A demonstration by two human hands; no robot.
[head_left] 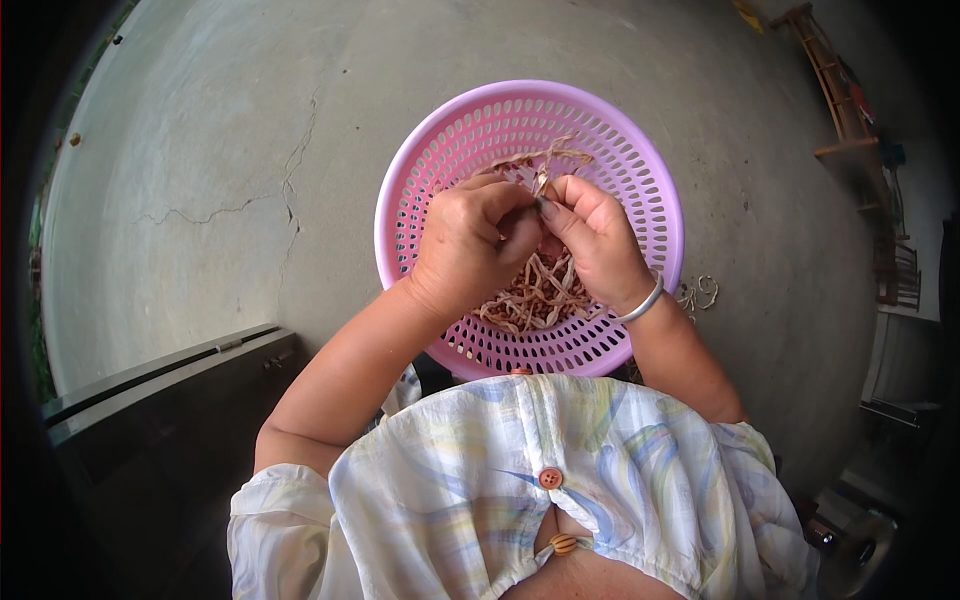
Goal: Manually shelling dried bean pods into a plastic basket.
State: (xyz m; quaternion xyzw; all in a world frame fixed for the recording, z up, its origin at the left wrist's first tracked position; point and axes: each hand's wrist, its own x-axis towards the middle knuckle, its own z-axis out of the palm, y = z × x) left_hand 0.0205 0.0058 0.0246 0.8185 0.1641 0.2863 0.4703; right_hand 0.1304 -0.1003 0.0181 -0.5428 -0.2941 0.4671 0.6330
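A round pink-purple plastic basket (660, 172) with slotted walls stands before me. In its bottom lie dried bean pods (517, 311), long, thin and pale brown, mixed with small reddish-brown beans (551, 281). Over the middle of the basket, my left hand (480, 236) and my right hand (592, 229) meet at the fingertips. Between them they pinch a dry pod (543, 178), whose far end points away from me. More withered pods (517, 159) rest behind my fingers. The contents directly beneath my hands are partly hidden. A silver bangle circles my right wrist.
Cracked concrete floor (225, 150) surrounds the basket. Curled dry scraps (701, 292) lie on it at the right. A dark panel with a metal edge (180, 375) stands at the lower left. Wooden furniture (832, 90) is along the far right.
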